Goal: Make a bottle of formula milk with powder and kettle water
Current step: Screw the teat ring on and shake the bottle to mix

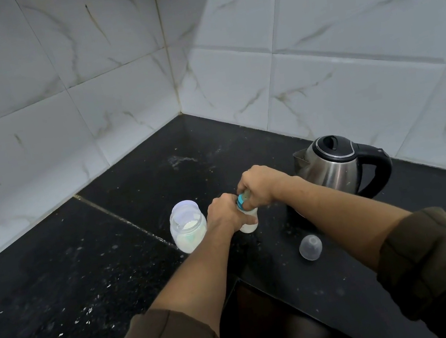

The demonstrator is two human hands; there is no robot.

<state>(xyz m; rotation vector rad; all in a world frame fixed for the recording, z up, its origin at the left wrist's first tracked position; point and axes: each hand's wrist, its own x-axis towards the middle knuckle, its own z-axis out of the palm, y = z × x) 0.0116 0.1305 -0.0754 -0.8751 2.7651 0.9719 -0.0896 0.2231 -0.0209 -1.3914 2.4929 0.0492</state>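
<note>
**Both hands on bottle, ring under right fingers**

We have the bottle (250, 224) upright on the counter (84, 265), long axis vertical, with milky liquid showing in its low part. The left hand (225, 215) wraps the body from the left, fingers curled round it and hiding most of it. The right hand (260, 186) sits directly above, fingers curled down over the top. They grip the teal ring (240, 202), and the teat (247, 193) pokes out between them.

So the ring lies straight under the right fingers and just above the left fingers, and the two hands nearly touch. We judge the step to be screwing the ring tight. The twist goes about the vertical axis, with the right hand turning and the left bracing. We cannot tell whether the thread is fully seated, since the fingers cover it.

The open jar (188, 227) of powder stands just left of the left fingers, close enough to bump. The clear cap (310, 247) lies near, to the right of the right fingers and toward us. The kettle (336, 167) stands right of the right fingers, beside the forearm, with its lid down. The cap is nearer the right hand, so we'd expect that hand to fetch it.
</note>
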